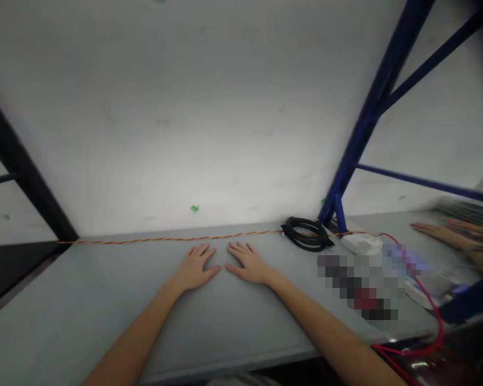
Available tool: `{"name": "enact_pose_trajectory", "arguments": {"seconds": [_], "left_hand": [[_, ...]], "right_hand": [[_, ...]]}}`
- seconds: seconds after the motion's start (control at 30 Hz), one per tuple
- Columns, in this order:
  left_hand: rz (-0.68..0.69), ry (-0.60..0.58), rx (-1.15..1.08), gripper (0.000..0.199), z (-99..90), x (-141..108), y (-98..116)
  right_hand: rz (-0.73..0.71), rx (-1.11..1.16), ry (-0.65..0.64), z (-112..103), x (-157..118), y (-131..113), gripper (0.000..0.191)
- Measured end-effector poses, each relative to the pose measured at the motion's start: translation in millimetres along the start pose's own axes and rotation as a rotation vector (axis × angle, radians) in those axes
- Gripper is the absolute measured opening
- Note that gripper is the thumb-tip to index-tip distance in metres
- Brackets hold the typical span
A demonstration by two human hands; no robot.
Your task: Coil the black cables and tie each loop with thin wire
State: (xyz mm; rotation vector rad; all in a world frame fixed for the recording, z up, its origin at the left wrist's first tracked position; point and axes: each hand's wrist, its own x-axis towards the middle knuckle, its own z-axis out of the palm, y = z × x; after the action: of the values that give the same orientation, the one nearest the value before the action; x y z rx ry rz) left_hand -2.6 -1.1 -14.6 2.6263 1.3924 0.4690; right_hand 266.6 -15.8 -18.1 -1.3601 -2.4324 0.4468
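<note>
My left hand (pixel 195 268) lies flat on the grey shelf surface (pixel 209 327), fingers spread, with nothing in it. Just right of it, my right hand (pixel 247 264) rests palm down in the same way, also holding nothing. The two thumbs point toward each other with a small gap between them. Behind both hands a thin twisted orange wire (pixel 177 239) runs along the wall. A coiled black cable (pixel 306 234) lies to the right of my right hand, apart from it.
Blue metal posts (pixel 362 123) rise at the right, a dark post (pixel 28 166) at the left. A white adapter (pixel 362 244), a red cable (pixel 429 300) and pixelated items lie at the right. Another person's hands (pixel 454 236) show at the far right.
</note>
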Motion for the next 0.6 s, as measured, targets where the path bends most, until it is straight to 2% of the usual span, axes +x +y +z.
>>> {"name": "enact_pose_trajectory", "arguments": {"seconds": [0.6], "left_hand": [[-0.013,-0.034,0.009,0.075,-1.2,0.6,0.3]], "right_hand": [[-0.012,0.029,-0.009,-2.5,-0.9,1.5,0.082]]}}
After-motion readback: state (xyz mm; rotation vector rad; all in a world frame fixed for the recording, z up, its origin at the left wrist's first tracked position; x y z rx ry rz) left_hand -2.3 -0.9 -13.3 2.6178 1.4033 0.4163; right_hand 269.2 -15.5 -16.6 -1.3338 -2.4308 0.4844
